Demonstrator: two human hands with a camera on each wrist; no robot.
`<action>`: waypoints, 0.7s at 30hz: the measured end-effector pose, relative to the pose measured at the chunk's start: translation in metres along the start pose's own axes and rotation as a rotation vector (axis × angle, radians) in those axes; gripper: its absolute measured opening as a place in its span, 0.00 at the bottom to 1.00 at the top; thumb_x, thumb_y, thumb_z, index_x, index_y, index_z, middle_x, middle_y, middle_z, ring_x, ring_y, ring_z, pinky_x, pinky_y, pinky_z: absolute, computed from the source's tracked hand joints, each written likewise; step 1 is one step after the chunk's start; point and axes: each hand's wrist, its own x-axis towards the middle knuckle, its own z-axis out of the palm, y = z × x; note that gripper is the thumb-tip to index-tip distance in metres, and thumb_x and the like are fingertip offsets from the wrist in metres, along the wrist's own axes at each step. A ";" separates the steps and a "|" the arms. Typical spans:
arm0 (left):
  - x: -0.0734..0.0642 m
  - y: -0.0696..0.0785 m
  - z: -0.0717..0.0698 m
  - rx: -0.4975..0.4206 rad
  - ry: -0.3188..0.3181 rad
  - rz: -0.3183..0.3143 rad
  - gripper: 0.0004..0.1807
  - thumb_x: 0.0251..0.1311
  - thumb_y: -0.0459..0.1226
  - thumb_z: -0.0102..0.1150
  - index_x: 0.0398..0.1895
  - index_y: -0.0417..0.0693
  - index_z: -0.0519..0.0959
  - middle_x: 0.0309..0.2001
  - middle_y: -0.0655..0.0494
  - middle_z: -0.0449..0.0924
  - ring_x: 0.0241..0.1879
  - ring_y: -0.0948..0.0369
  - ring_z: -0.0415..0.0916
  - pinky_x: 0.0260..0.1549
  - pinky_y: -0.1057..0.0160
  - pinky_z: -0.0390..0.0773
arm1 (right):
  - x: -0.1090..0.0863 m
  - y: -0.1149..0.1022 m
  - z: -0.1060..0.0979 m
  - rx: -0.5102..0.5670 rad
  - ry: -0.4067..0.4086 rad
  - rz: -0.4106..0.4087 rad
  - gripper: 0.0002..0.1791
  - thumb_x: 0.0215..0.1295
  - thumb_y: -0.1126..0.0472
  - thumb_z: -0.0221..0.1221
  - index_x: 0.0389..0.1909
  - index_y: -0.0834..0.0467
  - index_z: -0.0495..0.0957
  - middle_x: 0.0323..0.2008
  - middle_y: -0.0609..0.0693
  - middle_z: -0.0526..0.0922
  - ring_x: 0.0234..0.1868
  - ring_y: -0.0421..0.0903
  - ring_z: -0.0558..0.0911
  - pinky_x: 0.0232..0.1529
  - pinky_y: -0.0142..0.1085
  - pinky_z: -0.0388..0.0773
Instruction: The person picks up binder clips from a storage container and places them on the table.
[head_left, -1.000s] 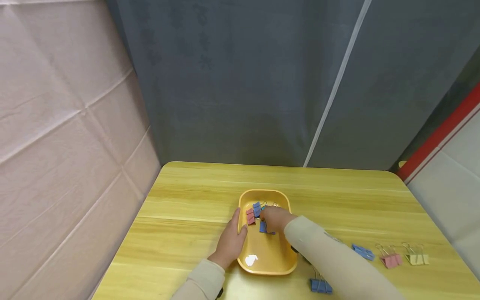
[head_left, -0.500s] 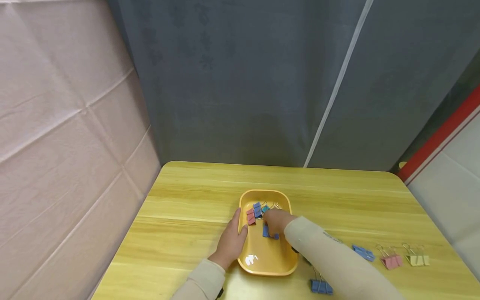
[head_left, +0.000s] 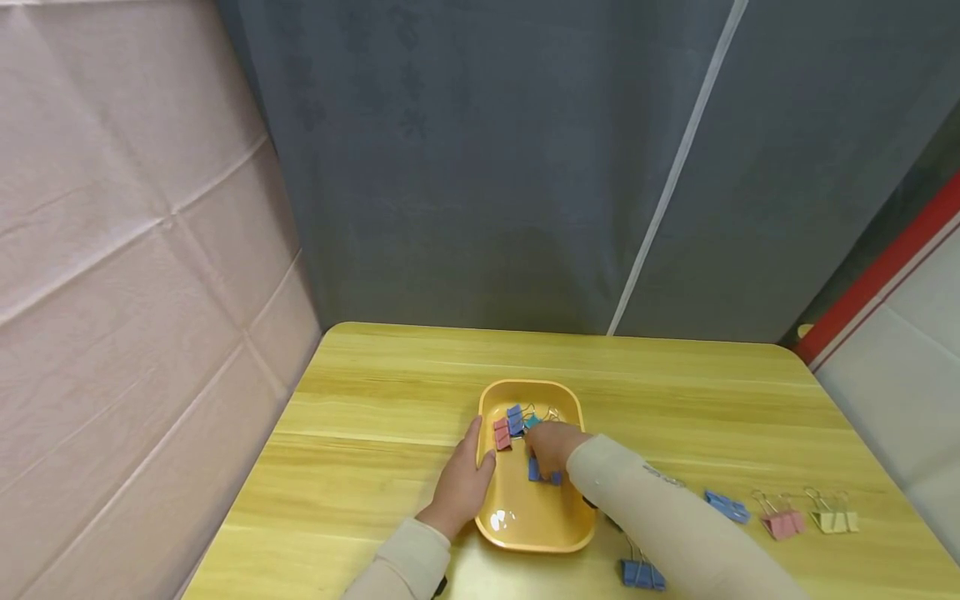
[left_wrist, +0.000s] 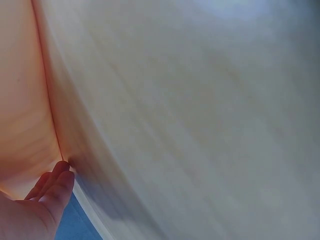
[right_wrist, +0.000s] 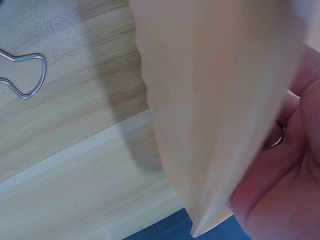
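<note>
A yellow plastic tray lies on the table in the head view. My left hand holds its left side, thumb over the rim and fingers along the outer wall. Inside the tray, my right hand pinches a blue binder clip, partly hidden under the fingers. A wire loop shows among my fingers in the right wrist view. Beside this hand sit a pink binder clip, a lighter blue binder clip and a teal one, partly covered.
To the right of the tray, on the wooden table, lie a dark blue binder clip, a blue one, a pink one and a pale yellow one. A grey curtain hangs behind the table.
My right hand has shifted slightly right and toward me inside the tray, with the blue binder clip moving along. More of the teal clip shows. My left hand stays in place.
</note>
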 end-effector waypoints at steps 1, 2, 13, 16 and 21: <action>0.000 0.000 0.000 -0.001 0.001 0.005 0.33 0.72 0.42 0.45 0.76 0.46 0.50 0.71 0.40 0.59 0.69 0.42 0.58 0.67 0.42 0.59 | 0.000 0.000 0.000 0.001 -0.006 0.003 0.12 0.42 0.71 0.71 0.26 0.53 0.81 0.26 0.43 0.78 0.30 0.41 0.73 0.38 0.36 0.79; 0.000 0.000 0.000 -0.002 0.001 0.008 0.33 0.72 0.42 0.45 0.76 0.45 0.50 0.71 0.39 0.59 0.69 0.42 0.58 0.67 0.42 0.59 | -0.001 0.000 -0.001 0.002 -0.011 0.005 0.12 0.42 0.70 0.72 0.26 0.53 0.81 0.26 0.43 0.78 0.30 0.41 0.73 0.38 0.36 0.79; 0.000 -0.001 0.000 -0.011 0.012 0.022 0.33 0.71 0.40 0.46 0.76 0.44 0.51 0.71 0.39 0.59 0.68 0.41 0.58 0.67 0.42 0.59 | -0.007 0.000 -0.002 0.048 -0.047 -0.014 0.13 0.42 0.67 0.75 0.25 0.54 0.79 0.25 0.42 0.76 0.29 0.41 0.72 0.35 0.34 0.78; 0.000 0.000 -0.001 -0.015 0.009 0.017 0.33 0.71 0.40 0.46 0.76 0.45 0.50 0.71 0.39 0.59 0.69 0.42 0.58 0.67 0.42 0.59 | -0.008 0.001 -0.003 0.103 -0.065 -0.014 0.12 0.44 0.67 0.74 0.25 0.55 0.79 0.26 0.43 0.76 0.29 0.41 0.72 0.34 0.35 0.77; 0.000 -0.001 0.000 -0.013 0.008 0.013 0.34 0.71 0.41 0.46 0.76 0.46 0.50 0.71 0.39 0.59 0.69 0.41 0.58 0.67 0.42 0.59 | -0.010 0.003 -0.006 0.213 -0.094 0.003 0.12 0.46 0.67 0.73 0.24 0.55 0.78 0.25 0.43 0.74 0.27 0.41 0.70 0.27 0.32 0.70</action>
